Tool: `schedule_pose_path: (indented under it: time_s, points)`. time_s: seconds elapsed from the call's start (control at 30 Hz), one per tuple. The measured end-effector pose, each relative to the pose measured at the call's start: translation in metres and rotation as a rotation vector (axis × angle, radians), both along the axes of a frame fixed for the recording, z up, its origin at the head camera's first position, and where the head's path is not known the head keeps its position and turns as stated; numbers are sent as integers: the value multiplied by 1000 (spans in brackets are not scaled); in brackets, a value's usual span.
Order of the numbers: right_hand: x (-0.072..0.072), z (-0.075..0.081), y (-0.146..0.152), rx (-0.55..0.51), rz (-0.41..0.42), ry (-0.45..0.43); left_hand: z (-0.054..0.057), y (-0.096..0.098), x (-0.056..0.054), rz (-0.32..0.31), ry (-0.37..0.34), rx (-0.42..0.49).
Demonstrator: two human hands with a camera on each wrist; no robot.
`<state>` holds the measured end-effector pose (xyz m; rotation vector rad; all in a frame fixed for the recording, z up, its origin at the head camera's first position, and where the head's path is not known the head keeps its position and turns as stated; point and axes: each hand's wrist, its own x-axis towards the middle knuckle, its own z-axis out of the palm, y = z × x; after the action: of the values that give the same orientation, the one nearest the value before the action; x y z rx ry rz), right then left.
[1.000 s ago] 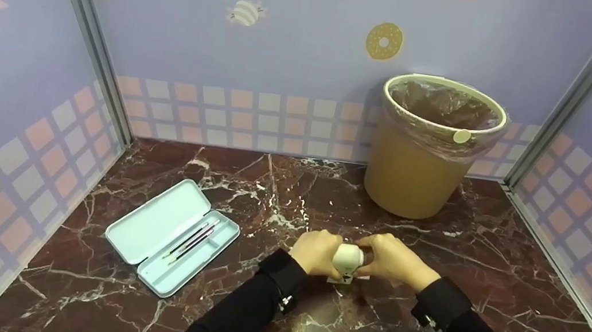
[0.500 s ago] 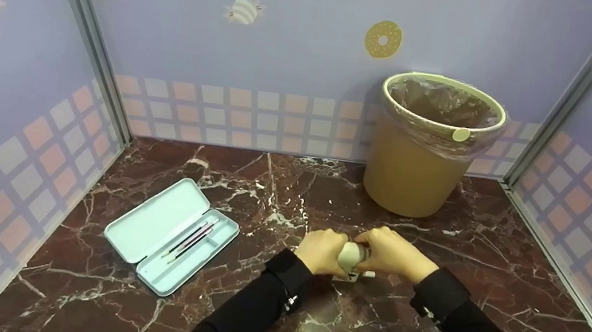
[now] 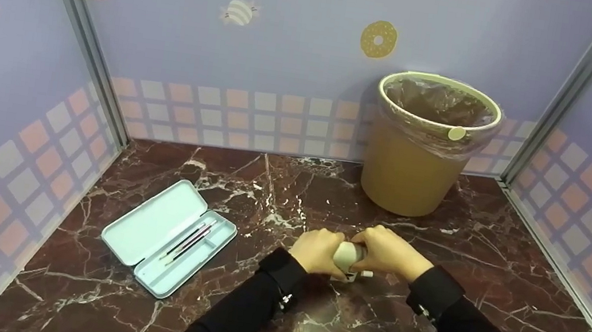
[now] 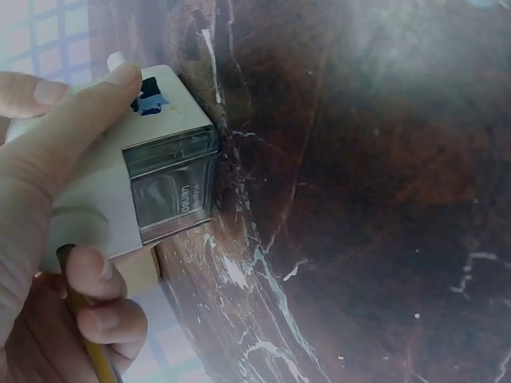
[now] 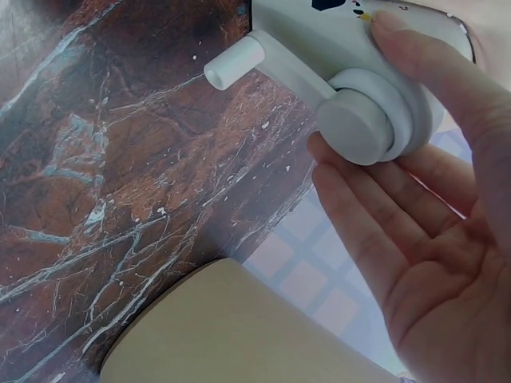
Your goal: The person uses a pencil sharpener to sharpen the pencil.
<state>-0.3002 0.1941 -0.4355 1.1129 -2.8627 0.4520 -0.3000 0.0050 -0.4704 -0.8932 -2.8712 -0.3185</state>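
A white hand-crank pencil sharpener (image 3: 347, 256) stands between both hands on the dark marble-patterned tabletop. My left hand (image 3: 317, 251) lays its thumb along the sharpener's near side, beside the clear shavings drawer (image 4: 174, 183). Its curled fingers hold a yellowish pencil (image 4: 97, 357) at the sharpener's end; the tip is hidden. My right hand (image 3: 391, 252) grips the crank end, thumb on the near face and fingers on the far side behind the round hub (image 5: 353, 128). Its crank knob (image 5: 235, 62) sticks out untouched, pointing toward the right wrist camera.
At the left lies an open light-blue pencil case (image 3: 155, 221) with a few pencils (image 3: 186, 243) in its tray. A tan waste bin (image 3: 409, 164) with a clear liner stands at the back right. Patterned panels (image 3: 286, 72) enclose the back and sides.
My right hand has shifted slightly up and away, and the crank knob now shows below it. The sharpener tilted a little and moved slightly. The pencil case stays put.
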Motion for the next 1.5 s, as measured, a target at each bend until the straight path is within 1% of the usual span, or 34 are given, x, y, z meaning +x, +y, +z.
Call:
schedule_pose_path:
  time_s: [0.17, 0.3, 0.43, 0.53, 0.63, 0.77, 0.87, 1.0, 1.2, 1.33, 1.5]
  points:
    - [0, 1, -1, 2, -7, -8, 2, -8, 2, -39, -51, 65]
    - [1, 1, -2, 12, -13, -10, 4, -18, 4, -62, -75, 117]
    - [1, 1, -2, 33, -24, -9, 5, -32, 5, -53, -86, 140]
    - [2, 1, -2, 45, -29, -6, 6, -44, 6, -43, -75, 158]
    - [2, 1, -2, 46, -27, 5, 7, -56, 8, -54, -32, 196]
    - [3, 1, -2, 43, -23, 14, 7, -70, 11, -81, 54, 229]
    - [3, 1, -2, 41, -25, 7, 4, -77, 13, -90, 120, 241]
    - [3, 1, -2, 43, -31, -6, -3, -81, 14, -102, 190, 255]
    - [3, 1, -2, 54, -34, -15, -8, -79, 12, -118, 298, 222]
    - [3, 2, -3, 59, -40, -16, -8, -76, 12, -124, 348, 183]
    - [3, 4, -4, 63, -47, -11, -5, -71, 10, -133, 401, 112]
